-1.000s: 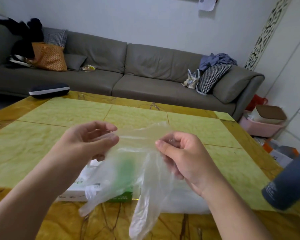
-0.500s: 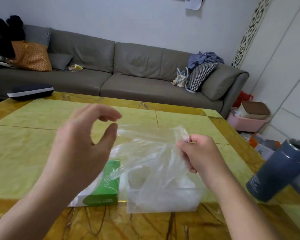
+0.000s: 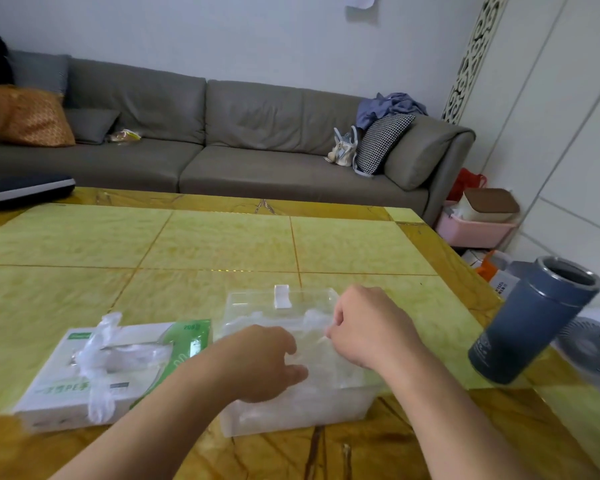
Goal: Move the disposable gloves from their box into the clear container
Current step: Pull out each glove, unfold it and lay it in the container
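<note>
Reaching into one clear container (image 3: 291, 415) of crumpled gloves (image 3: 329, 379) at the table's (image 3: 222, 244) near edge, left hand (image 3: 267, 362) lies relaxed; right hand (image 3: 368, 327) pinches film. One glove box (image 3: 84, 386) alongside, one glove (image 3: 99, 344) protruding.

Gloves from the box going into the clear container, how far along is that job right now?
Partway. Done: the clear container already holds a crumpled layer of gloves. In hand: both the left hand and right hand are over the container, the right pinching thin glove film down into it. Left: the glove box beside it has another glove sticking out of its slot; how many remain inside is hidden.
</note>
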Demonstrator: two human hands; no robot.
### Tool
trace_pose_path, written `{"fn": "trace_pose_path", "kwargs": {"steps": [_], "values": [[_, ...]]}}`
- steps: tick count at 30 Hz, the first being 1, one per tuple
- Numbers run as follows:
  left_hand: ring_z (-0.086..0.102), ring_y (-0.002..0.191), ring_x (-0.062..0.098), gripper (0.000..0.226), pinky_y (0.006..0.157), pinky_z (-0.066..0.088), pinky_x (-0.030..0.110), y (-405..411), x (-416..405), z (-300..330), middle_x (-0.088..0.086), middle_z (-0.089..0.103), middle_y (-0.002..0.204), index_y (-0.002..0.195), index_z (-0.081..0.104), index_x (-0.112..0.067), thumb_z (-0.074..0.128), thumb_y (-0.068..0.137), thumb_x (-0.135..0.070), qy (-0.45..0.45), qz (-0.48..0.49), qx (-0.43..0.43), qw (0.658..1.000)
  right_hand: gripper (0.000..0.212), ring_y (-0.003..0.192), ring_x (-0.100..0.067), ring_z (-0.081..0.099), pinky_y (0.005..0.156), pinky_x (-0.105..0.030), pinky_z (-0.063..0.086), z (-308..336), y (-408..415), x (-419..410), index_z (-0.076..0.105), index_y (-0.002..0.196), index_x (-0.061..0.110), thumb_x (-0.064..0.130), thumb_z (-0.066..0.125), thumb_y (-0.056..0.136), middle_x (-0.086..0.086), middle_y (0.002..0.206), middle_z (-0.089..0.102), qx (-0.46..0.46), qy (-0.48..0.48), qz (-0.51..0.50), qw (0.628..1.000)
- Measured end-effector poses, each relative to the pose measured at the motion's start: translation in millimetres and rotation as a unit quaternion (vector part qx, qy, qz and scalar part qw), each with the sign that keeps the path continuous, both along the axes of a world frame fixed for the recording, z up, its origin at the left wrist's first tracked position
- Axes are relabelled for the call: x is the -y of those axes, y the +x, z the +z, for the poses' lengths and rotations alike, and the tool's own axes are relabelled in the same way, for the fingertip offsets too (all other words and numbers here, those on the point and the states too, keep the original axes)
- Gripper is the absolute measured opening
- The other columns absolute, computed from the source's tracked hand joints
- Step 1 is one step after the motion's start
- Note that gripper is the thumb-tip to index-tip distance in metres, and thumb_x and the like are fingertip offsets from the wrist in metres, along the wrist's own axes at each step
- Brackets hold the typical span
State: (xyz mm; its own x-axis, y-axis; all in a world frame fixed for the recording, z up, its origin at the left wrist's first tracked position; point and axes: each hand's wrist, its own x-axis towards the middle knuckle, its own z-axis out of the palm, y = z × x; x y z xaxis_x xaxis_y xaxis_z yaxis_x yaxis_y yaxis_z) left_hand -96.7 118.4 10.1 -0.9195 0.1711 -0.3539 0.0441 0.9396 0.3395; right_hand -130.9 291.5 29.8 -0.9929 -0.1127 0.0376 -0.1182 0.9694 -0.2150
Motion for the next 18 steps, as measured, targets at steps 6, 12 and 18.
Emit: {"fn": "trace_pose_path", "kwargs": {"steps": [6,12,18], "values": [[0.060,0.121,0.014,0.072,0.097,0.049,0.028,-7.8,-5.7,-1.0,-0.013,0.062,0.135,0.151,0.044,-0.037,0.073,0.088,-0.057,-0.055,-0.036,0.041,0.997,0.016,0.061,-0.022,0.060,0.051,-0.029,0.044,8.0,6.3,5.7,0.058,0.078,0.015,0.011,0.069,0.088,-0.002,0.082,0.060,0.033,0.069,0.002,0.997],[0.064,0.101,0.018,0.068,0.076,0.045,0.027,-12.6,-7.1,-4.7,-0.007,0.063,0.127,0.147,0.048,-0.035,0.078,0.086,-0.043,-0.086,-0.060,0.028,0.994,0.019,0.057,-0.021,0.054,0.049,-0.028,0.037,11.2,11.1,7.2,0.052,0.077,0.015,0.002,0.066,0.082,-0.001,0.079,0.060,0.040,0.099,-0.008,0.994],[0.062,0.101,0.019,0.052,0.085,0.054,0.037,-10.9,-2.4,-14.2,-0.011,0.059,0.103,0.127,0.055,-0.035,0.075,0.080,-0.045,-0.078,-0.077,-0.005,0.994,0.013,0.063,-0.022,0.059,0.052,-0.034,0.046,22.8,19.2,10.1,0.054,0.079,0.017,0.019,0.064,0.088,0.001,0.075,0.062,-0.036,-0.010,0.027,0.999]]}}
